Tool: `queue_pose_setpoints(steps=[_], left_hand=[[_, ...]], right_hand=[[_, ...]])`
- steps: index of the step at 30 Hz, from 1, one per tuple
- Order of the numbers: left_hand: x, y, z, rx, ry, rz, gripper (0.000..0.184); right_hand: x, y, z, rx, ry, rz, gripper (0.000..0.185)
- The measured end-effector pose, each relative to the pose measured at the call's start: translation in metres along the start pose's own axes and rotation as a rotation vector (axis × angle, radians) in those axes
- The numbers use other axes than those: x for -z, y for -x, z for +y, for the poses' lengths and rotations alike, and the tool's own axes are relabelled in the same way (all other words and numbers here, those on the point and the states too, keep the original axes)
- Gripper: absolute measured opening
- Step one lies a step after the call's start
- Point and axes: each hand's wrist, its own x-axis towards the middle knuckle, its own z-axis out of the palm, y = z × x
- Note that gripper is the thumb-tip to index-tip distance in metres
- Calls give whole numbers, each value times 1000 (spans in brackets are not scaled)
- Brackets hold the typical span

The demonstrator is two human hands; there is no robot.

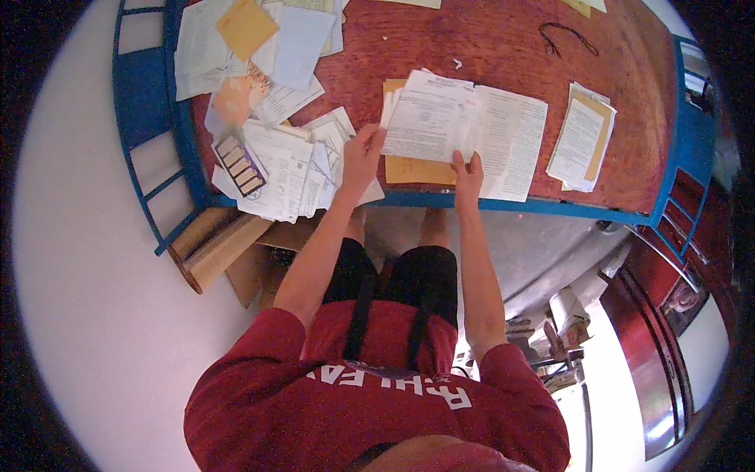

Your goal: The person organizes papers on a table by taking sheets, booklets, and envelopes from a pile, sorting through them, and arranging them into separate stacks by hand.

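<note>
Head view: one white wall [71, 236] stands at left, and grey floor [511, 244] shows below one reddish-brown wooden surface [440, 39], which is edged in blue metal with two barred ends. One heap of papers [275, 177] covers its left side, too overlapped to count. Below that corner sits one roll of corrugated cardboard [224, 252]. Near the middle, one wide printed sheet [515, 145] extends to the right from beneath one printed paper [425, 118], held over the near edge; whether that is a single leaf cannot be told. Two hands grasp it: the left hand [362, 160] has its fingers on the left edge, the right hand [469, 179] pinches the lower edge. Under it shows one yellow-brown envelope [417, 171]. One smaller stack of papers [580, 140] lies well apart at right. Then come one divided box [241, 165] on the heap, one dark cord [578, 35] toward the far right, and two white scraps [458, 64].
</note>
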Motion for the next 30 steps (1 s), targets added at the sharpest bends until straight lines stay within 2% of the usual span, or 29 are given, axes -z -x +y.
queue_pose_setpoints(steps=[2,4,5,7,8,10,11,14,16,17,19,20,22,23,25,26,28,30], left_hand=[[-2,-5,-12,12,118,56,20],[2,-7,-11,283,358,-27,30],[3,-7,-10,284,358,-28,30],[4,-7,-2,438,518,-43,30],[2,-7,3,439,519,-42,30],[-1,-6,20,376,336,156,11],[-3,-7,17,375,336,156,11],[-6,-9,-9,277,549,194,11],[2,-12,-16,47,-199,64,16],[3,-10,-19,47,-198,64,16],[6,-4,-7,-289,-560,146,16],[8,-3,-4,-289,-560,146,16],[14,-2,5,-457,-594,37,12],[16,1,9,-456,-594,36,12],[20,3,23,-617,-739,-8,13],[22,3,22,-618,-738,-9,13],[24,3,22,-583,-851,-198,13],[24,6,25,-595,-860,-175,14]], right_hand=[[3,-3,7,38,75,4,39],[4,-3,6,-22,35,-17,43],[3,-2,6,-22,36,-16,43],[-3,-2,7,-18,-158,1,46],[-4,-3,7,-18,-157,0,46],[-6,-3,10,13,-87,56,48],[-5,-4,11,14,-88,56,48],[-3,-6,11,34,-16,62,50],[-2,-8,11,80,46,27,50],[-3,-9,12,80,47,27,50],[-3,-10,17,87,69,51,51],[-3,-10,19,88,70,51,51],[-3,-9,21,83,86,68,52],[-4,-9,22,83,86,67,52],[-3,-10,27,74,60,97,55],[-3,-10,30,74,61,97,55],[-5,-9,28,37,-44,88,54],[-6,-5,22,20,-10,99,52]])
